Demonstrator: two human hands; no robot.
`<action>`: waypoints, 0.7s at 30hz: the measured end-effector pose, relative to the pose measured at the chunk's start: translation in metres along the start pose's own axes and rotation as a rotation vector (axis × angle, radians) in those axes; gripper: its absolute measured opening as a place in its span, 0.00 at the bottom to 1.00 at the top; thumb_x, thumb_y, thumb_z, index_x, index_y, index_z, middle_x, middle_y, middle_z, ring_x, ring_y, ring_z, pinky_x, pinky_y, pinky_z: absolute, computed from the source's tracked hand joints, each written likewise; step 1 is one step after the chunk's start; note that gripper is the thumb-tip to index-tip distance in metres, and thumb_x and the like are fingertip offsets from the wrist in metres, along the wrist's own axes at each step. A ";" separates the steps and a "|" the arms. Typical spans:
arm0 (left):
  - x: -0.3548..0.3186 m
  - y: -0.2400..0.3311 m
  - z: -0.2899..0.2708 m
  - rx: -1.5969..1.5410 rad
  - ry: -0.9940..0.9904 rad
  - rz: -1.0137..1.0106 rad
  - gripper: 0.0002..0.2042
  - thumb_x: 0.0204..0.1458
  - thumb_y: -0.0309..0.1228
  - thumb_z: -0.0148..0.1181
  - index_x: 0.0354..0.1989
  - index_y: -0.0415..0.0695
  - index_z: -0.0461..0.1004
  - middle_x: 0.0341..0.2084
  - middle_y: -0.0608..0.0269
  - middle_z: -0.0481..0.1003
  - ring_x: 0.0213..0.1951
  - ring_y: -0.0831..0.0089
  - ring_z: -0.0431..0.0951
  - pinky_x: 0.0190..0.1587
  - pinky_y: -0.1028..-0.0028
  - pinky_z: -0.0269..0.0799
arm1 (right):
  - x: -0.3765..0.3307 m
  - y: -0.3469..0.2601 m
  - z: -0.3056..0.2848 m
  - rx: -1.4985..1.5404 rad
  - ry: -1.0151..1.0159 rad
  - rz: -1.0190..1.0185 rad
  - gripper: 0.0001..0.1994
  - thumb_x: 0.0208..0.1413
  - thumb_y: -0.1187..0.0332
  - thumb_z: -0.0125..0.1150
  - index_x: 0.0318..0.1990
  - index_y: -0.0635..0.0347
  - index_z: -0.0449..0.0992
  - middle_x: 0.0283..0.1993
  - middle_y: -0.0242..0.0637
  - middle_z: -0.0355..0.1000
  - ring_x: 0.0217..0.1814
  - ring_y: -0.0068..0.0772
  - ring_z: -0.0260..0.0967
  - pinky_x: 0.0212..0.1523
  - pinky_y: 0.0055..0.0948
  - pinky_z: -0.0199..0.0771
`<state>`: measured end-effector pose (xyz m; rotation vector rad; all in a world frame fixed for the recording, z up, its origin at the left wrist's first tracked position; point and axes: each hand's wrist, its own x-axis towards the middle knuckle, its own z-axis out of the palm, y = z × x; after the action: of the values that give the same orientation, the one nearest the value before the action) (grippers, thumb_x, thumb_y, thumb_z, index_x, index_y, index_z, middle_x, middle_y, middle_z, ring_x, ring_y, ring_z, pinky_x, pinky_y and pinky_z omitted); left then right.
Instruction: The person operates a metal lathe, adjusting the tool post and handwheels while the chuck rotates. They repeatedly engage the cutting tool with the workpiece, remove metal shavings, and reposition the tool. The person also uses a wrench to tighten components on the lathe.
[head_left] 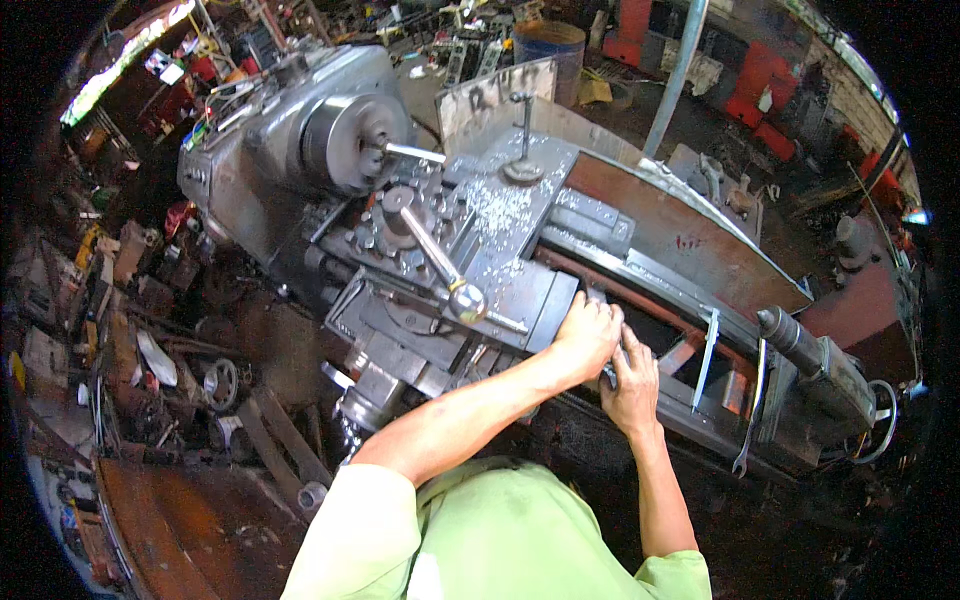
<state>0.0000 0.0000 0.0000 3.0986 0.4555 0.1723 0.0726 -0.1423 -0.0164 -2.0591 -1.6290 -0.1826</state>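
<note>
Head view: I've got both hands bunched on the lathe carriage (520, 290), left hand (588, 335) curled over its edge, right hand (632, 385) closed round a small dark handle I can't make out. Chuck (350, 140) sits well off left. Gritty steel swarf (500, 205) lies just beyond my knuckles; a slip could cut skin.

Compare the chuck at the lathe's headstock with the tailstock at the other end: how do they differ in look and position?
The chuck is a broad, round grey drum with a thin bright bar sticking out of its face; the tailstock is a blocky body ending in a dark, narrow barrel. The chuck sits far from both hands, up left; the tailstock lies to the right of the right hand. Both are worn grey metal and point at each other along the bed.
</note>
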 end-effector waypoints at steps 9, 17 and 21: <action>0.006 -0.009 -0.025 -0.152 -0.222 0.014 0.33 0.35 0.34 0.71 0.53 0.32 0.71 0.47 0.43 0.77 0.54 0.51 0.76 0.62 0.51 0.65 | 0.012 -0.003 0.032 -0.154 0.276 -0.074 0.26 0.43 0.70 0.69 0.53 0.69 0.74 0.58 0.48 0.70 0.56 0.52 0.69 0.49 0.45 0.68; 0.023 -0.021 -0.041 -0.230 -0.473 0.033 0.36 0.32 0.37 0.74 0.53 0.33 0.71 0.49 0.42 0.77 0.54 0.48 0.77 0.59 0.55 0.70 | 0.024 0.003 0.022 -0.003 0.170 -0.142 0.19 0.44 0.75 0.63 0.47 0.72 0.75 0.51 0.53 0.72 0.54 0.53 0.70 0.54 0.46 0.70; 0.021 -0.024 -0.040 -0.267 -0.424 0.075 0.38 0.32 0.36 0.74 0.56 0.32 0.69 0.50 0.41 0.76 0.55 0.46 0.75 0.60 0.55 0.69 | 0.027 0.004 0.015 0.043 0.107 -0.145 0.21 0.40 0.77 0.65 0.47 0.70 0.74 0.50 0.52 0.72 0.53 0.54 0.70 0.53 0.46 0.69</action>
<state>0.0084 0.0286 0.0417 2.7782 0.2748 -0.3845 0.0806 -0.1124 -0.0199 -1.8672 -1.7017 -0.2995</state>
